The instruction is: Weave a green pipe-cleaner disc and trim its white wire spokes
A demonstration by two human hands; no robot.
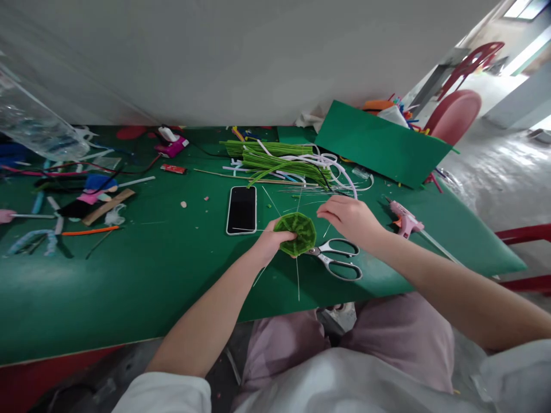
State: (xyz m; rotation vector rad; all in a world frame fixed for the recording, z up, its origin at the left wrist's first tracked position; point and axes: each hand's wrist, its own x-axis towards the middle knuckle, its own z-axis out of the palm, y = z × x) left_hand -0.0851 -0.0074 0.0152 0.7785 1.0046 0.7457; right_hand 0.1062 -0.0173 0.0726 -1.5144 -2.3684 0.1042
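Observation:
My left hand (267, 245) grips a green octagonal disc (305, 225) of wound pipe cleaner, its thumb pressed on the face. Thin bare wires stick out from the disc all round like spokes. Just to the right of it, my right hand (346, 217) is closed in a pinch, and whatever lies between its fingertips is too small to make out. Scissors (343, 268) with grey handles lie on the table under the disc's right side, their blades mostly hidden. A phone (241, 210) with a dark screen lies left of the disc.
Bundled green pipe cleaners (275, 158) and white strips (344, 172) lie behind my hands. A pink glue gun (405, 219) rests at the right, near a green board (379, 143). Craft scraps, an orange stick (90, 231) and a small doll-like figure (95, 189) lie at the left.

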